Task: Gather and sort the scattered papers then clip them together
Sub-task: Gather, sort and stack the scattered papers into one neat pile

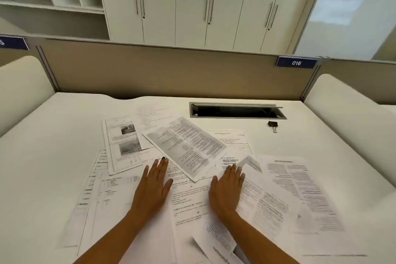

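Note:
Several printed papers lie scattered and overlapping across the white desk. One sheet with two photos sits at the left, and a grey-shaded sheet lies slanted on top in the middle. My left hand rests flat, palm down, on the papers left of centre. My right hand lies flat on the sheets right of centre, its fingertips touching a curled-up paper corner. A small black binder clip sits alone on the desk at the back right, apart from the papers.
An open cable slot is set in the desk behind the papers. A beige divider panel with a blue "016" label closes the back. Padded white side panels stand left and right. White cabinets stand beyond.

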Tool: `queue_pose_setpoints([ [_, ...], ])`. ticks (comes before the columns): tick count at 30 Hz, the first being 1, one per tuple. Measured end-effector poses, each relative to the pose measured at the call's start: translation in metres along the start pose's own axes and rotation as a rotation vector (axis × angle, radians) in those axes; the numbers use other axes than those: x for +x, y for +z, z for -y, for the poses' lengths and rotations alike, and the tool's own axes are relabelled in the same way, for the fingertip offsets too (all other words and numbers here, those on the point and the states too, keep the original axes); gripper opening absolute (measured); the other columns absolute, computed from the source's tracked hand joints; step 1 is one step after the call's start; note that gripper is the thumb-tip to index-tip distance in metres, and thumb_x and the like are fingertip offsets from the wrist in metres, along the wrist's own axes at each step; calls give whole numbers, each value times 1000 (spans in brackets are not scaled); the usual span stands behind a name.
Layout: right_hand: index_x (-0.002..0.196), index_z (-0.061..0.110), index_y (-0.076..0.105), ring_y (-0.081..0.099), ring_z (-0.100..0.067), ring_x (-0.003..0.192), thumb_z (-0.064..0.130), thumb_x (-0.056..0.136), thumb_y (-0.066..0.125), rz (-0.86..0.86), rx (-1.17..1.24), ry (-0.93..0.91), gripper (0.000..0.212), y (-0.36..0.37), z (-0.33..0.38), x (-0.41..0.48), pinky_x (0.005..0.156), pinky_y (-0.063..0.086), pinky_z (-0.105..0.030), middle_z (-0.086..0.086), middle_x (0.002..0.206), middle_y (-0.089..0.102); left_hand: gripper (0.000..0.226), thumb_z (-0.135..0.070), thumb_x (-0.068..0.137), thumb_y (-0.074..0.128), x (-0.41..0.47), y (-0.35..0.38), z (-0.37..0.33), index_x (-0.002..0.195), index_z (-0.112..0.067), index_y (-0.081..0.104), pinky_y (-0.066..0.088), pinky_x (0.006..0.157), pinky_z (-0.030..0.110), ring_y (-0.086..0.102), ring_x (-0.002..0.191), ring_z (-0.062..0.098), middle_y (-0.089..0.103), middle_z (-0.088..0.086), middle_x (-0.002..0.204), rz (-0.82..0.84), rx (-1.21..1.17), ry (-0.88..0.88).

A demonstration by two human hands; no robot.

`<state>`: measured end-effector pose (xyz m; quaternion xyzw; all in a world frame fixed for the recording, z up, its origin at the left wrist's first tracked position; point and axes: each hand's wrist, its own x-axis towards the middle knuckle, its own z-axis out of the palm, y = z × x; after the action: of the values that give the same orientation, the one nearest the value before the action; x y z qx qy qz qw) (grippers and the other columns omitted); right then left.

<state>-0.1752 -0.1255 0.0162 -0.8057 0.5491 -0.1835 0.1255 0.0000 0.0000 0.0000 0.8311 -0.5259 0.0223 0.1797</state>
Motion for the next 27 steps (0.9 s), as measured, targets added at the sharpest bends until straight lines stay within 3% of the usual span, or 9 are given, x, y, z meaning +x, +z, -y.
queue_pose_setpoints([
  [6,147,-2,5,3,-28,147,40,95,20,0,34,94,69,4,-10,-25,120,-4,-37,-17,158,5,63,-51,94,17,-27,12,-7,148,-20,11,0,116,34,10,144,13,12,-4,156,-4,22,9],
  [8,148,-1,3,1,-26,148,40,98,23,29,33,73,67,6,-9,-22,120,-4,-36,-15,159,3,63,-52,94,17,-28,12,-7,148,-20,14,1,116,34,11,144,13,14,-4,156,23,28,13],
  [12,149,5,1,-5,-18,147,48,89,3,90,45,-42,73,9,-7,-16,119,-8,-31,-8,160,0,62,-52,94,14,-29,13,-7,149,-22,12,2,117,35,7,144,11,11,-7,157,36,40,2],
  [19,150,11,12,2,-15,147,35,100,33,177,193,-201,59,3,-7,-13,119,-3,-27,-2,160,9,60,-49,95,16,-29,11,-8,149,-22,11,3,117,36,6,145,11,12,-7,157,51,36,1],
  [23,148,8,21,10,-21,147,30,97,43,140,228,-178,59,3,3,9,119,2,-30,-7,158,18,60,-48,95,14,-29,9,-9,149,-23,10,4,117,37,6,145,11,11,-7,157,55,23,-3],
  [27,143,3,29,22,-28,142,27,91,56,107,229,-80,63,2,14,61,118,20,-38,-14,152,30,60,-49,95,10,-28,8,-11,149,-22,8,4,117,37,2,145,10,8,-8,157,67,32,-7],
])
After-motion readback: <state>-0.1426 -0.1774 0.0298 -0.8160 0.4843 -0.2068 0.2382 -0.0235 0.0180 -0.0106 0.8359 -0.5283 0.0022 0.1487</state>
